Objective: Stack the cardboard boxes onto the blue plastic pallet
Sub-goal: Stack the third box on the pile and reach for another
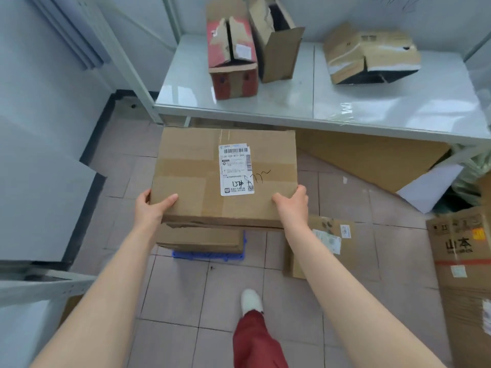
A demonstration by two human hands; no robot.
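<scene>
Both hands grasp a large brown cardboard box with a white shipping label [225, 176], left hand [152, 205] and right hand [291, 205] at its near corners. Its long axis runs left-right, directly above a flatter brown box [199, 239] resting on the blue plastic pallet [207, 254].

- I see two hands, my left hand [152, 207] and my right hand [292, 205].
- One taped cardboard box [225, 176] sits between them, bearing one white shipping label [236, 170].
- One box [199, 239] lies beneath it.
- One blue pallet [207, 254].
- Three opened boxes on the white table [372, 102]: one red [232, 57], two brown [276, 41] [372, 53].
- Two more boxes on the floor at right [318, 251] [465, 274].
</scene>
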